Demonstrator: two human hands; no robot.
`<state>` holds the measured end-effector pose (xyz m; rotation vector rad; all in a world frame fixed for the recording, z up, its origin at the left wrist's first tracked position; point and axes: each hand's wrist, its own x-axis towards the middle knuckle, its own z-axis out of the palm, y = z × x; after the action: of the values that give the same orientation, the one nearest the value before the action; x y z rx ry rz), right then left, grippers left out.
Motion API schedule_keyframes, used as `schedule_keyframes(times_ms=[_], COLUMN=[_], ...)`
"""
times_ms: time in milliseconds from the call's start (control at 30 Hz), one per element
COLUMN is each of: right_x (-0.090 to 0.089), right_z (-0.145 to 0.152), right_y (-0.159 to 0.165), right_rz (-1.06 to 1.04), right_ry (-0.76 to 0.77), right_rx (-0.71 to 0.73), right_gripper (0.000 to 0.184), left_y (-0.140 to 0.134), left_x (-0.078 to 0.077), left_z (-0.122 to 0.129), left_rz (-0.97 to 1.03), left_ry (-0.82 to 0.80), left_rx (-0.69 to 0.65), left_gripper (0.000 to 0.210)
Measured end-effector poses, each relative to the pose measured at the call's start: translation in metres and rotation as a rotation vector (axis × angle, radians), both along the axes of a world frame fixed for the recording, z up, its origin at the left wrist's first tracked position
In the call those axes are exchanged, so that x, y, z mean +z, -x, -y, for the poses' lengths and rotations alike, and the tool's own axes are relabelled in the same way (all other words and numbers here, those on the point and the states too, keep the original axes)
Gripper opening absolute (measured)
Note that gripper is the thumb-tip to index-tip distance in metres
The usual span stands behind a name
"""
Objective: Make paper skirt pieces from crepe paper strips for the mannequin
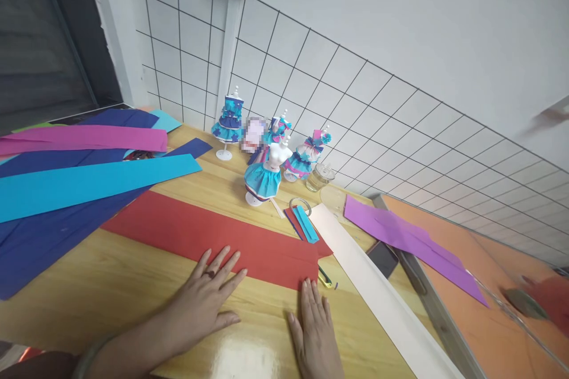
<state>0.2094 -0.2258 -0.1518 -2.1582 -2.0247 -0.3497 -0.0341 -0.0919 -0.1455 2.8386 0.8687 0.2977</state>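
A long strip of red crepe paper (186,225) lies flat across the wooden table in front of me. My left hand (211,287) rests with spread fingers on its near edge, a dark ring on one finger. At the strip's right end, my right hand (313,323) lies flat, its fingertips touching the near corner. Just beyond that end is a yellow-and-black tool (326,279), probably a cutter, partly hidden by the paper. A small folded blue paper strip (306,224) sits above the red strip's right end, by a clear tape ring (300,207).
Several small mannequins in paper dresses (262,180) stand by the tiled wall. A glass cup (320,177) is beside them. Blue crepe sheets (89,186) pile at left. A pale strip (377,290), a phone (383,259) and purple paper (409,243) lie at right.
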Motion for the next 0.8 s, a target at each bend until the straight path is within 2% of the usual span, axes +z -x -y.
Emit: schedule_keyframes(times_ms=[100, 300, 400, 600, 800], right_x=[0.003, 0.013, 0.012, -0.008, -0.037], right_z=[-0.003, -0.03, -0.04, -0.046, -0.052], right_y=[0.011, 0.068, 0.085, 0.081, 0.064], right_rz=[-0.008, -0.047, -0.095, -0.088, -0.053], right_ry=[-0.045, -0.026, -0.06, -0.166, -0.226], right_rx=[-0.001, 0.265, 0.294, 0.312, 0.438], right_gripper=[0.068, 0.074, 0.075, 0.076, 0.077], left_y=[0.0, 0.0, 0.0, 0.008, 0.039], left_x=[0.0, 0.002, 0.005, 0.015, 0.014], left_z=[0.0, 0.002, 0.003, 0.002, -0.009], left_rz=[0.001, 0.005, -0.026, -0.025, -0.016], left_ry=[-0.01, -0.046, -0.019, 0.052, 0.004], left_rx=[0.003, 0.008, 0.013, 0.022, 0.144], left_gripper=[0.066, 0.065, 0.065, 0.067, 0.069])
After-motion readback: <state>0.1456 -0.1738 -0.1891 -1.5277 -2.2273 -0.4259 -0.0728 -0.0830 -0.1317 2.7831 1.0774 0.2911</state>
